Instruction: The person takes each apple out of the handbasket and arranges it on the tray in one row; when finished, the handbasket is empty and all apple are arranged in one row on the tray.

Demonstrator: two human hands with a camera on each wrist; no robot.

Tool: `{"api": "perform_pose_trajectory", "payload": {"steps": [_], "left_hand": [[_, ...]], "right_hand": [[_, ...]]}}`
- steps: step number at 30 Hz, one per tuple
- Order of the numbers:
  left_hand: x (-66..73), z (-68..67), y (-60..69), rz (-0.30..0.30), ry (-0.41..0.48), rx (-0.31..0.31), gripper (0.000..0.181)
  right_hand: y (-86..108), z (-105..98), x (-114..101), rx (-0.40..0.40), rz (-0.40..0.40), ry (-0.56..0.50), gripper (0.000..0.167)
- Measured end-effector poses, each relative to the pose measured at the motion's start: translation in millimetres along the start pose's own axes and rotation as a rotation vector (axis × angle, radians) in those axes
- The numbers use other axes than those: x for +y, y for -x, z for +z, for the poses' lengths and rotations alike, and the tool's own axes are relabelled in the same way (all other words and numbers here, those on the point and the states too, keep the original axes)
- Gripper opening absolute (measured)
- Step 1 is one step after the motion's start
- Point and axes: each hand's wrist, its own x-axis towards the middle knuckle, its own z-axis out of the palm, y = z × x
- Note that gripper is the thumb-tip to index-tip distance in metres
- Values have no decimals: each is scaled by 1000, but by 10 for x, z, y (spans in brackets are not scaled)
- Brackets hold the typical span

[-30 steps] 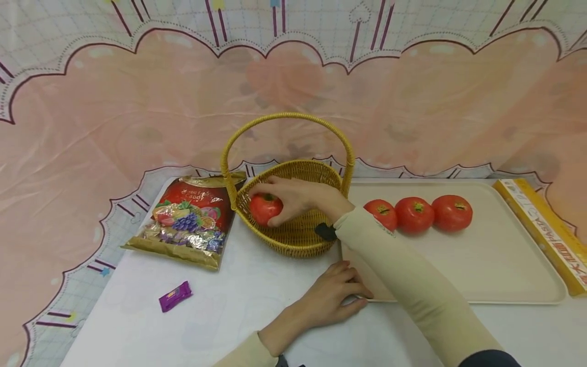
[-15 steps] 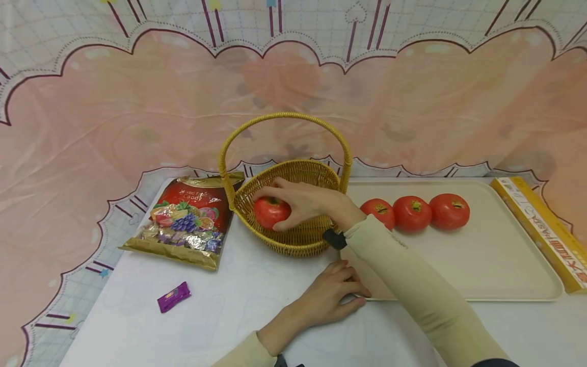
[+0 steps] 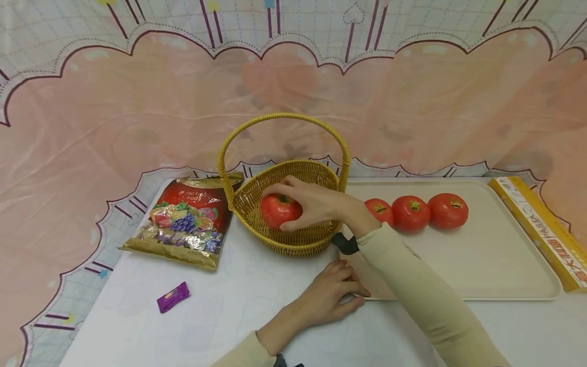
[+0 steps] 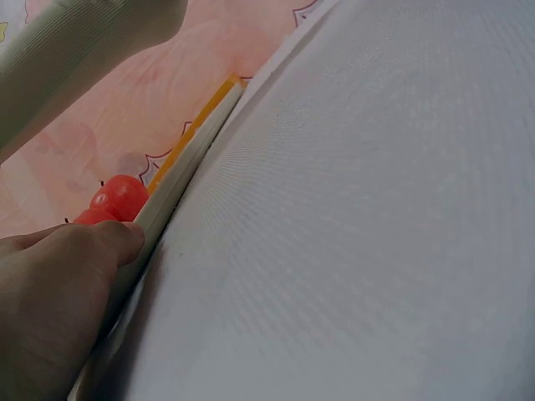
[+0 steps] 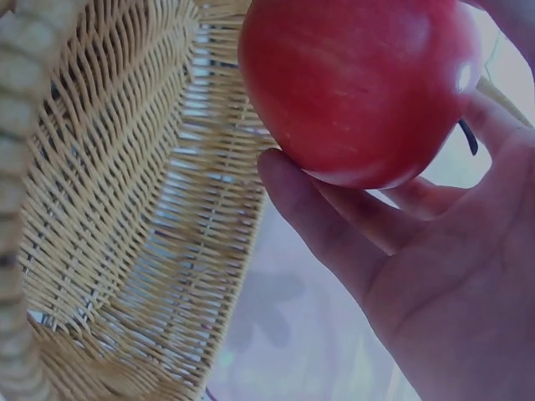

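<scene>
My right hand (image 3: 312, 204) grips a red apple (image 3: 277, 213), fingers over its far side and thumb at its near side. From the head, the apple overlaps the inside of the yellow wicker basket (image 3: 293, 250), under the arched handle. In the right wrist view the apple (image 5: 359, 83) appears beside the basket's woven wall (image 5: 142, 192), held by the fingertips. My left hand (image 3: 327, 295) rests at the near left corner of the beige tray (image 3: 495, 265), fingers loosely bent; its thumb lies by the tray's edge (image 4: 159, 209) in the left wrist view.
Several red apples (image 3: 410, 214) stand in a row on the tray, one partly hidden by my right forearm. A yellow pasta box (image 3: 541, 229) lies along the tray's right edge. Left of the basket is a candy bag (image 3: 188, 219), with a purple wrapped candy (image 3: 173, 297) nearer me.
My right hand has moved rightward with the apple, from the basket's left side toward its middle. The apple looks a little larger. My left hand stays at the tray corner.
</scene>
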Motion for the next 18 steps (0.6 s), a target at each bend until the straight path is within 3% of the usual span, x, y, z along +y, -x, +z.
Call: {"api": "perform_pose_trajectory", "payload": {"steps": [18], "left_hand": [[3,-9,-10,1,-5,15,12]], "right_hand": [[237,-43,77,94,-29,-50,59]]}}
